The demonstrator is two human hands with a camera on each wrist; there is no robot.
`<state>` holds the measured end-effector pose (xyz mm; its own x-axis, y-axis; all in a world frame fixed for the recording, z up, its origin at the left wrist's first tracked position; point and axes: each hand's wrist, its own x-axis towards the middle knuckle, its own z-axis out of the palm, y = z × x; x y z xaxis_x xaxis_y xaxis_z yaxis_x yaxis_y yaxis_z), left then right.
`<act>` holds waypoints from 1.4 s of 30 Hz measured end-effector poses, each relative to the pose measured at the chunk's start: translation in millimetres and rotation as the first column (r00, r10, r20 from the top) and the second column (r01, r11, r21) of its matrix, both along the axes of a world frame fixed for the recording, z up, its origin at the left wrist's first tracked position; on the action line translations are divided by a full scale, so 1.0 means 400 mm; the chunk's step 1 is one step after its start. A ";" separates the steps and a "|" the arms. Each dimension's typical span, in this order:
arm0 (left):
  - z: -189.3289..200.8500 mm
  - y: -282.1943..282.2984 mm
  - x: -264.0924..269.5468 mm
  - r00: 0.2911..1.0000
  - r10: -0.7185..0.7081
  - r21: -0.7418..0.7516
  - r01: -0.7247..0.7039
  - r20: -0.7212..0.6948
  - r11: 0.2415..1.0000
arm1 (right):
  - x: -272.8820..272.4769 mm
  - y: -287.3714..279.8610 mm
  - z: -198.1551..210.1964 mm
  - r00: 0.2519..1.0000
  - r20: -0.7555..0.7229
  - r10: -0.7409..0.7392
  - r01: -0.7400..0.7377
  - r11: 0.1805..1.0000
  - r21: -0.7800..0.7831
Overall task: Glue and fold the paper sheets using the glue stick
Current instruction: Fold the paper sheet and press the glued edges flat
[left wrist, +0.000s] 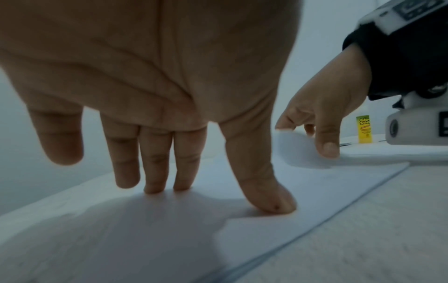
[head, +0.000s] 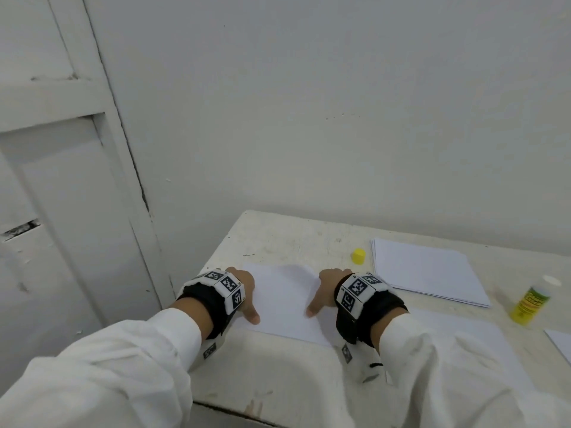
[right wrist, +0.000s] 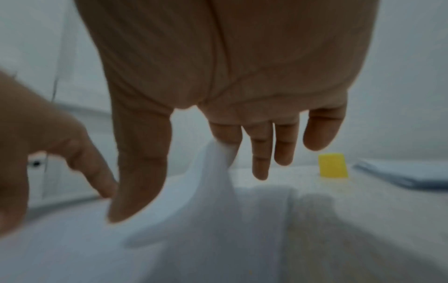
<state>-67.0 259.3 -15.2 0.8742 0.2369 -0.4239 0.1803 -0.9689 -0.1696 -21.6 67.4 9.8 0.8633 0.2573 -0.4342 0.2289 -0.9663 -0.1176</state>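
Note:
A white paper sheet [head: 284,301] lies on the table [head: 278,236] between my hands. My left hand [head: 244,291] holds its left edge down with straight fingers and the thumb [left wrist: 274,201] flat on it. My right hand [head: 324,288] is at the sheet's right edge, thumb [head: 312,308] on the paper. The far right corner [right wrist: 215,159] curls up against the right index finger. The fingers look straight; I see no clear pinch. The yellow glue stick [head: 529,305] stands upright and uncapped at the right. Its yellow cap [head: 358,256] sits beyond my right hand.
A stack of white sheets [head: 426,270] lies at the back right, beside the cap. Another sheet [head: 482,338] lies under my right forearm, and a paper corner [head: 560,341] shows at the right edge. A white wall and door frame stand close behind and to the left.

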 end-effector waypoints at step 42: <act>0.048 0.093 -0.089 0.865 0.498 -0.747 -0.369 -0.058 0.554 | -0.111 -0.068 -0.018 0.883 -0.398 -0.249 0.466 0.567 0.679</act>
